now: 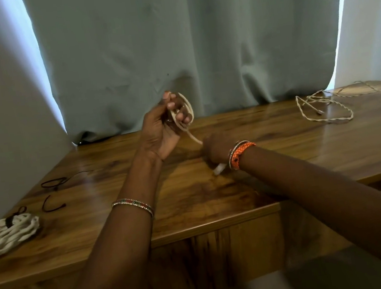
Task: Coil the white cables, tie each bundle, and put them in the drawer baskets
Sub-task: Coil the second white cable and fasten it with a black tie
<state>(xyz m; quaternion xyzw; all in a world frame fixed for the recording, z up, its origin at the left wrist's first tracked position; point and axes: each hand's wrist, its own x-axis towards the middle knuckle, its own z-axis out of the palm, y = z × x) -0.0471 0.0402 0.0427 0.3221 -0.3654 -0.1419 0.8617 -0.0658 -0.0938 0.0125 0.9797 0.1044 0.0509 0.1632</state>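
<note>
White cable loops sit in the left hand, held up over the middle of the wooden table. Near the front left edge lies a coiled white cable bundle with a dark tie around it. Just behind it lie loose dark ties. The left hand's grip is closed, with fingers curled around the loops. One strand runs down from the loops to the right hand, which is low on the table with its back to the camera. I cannot tell if its grip is pinching the strand. A loose twisted cable lies far off at the back right. Behind the table hangs a grey-green curtain.
</note>
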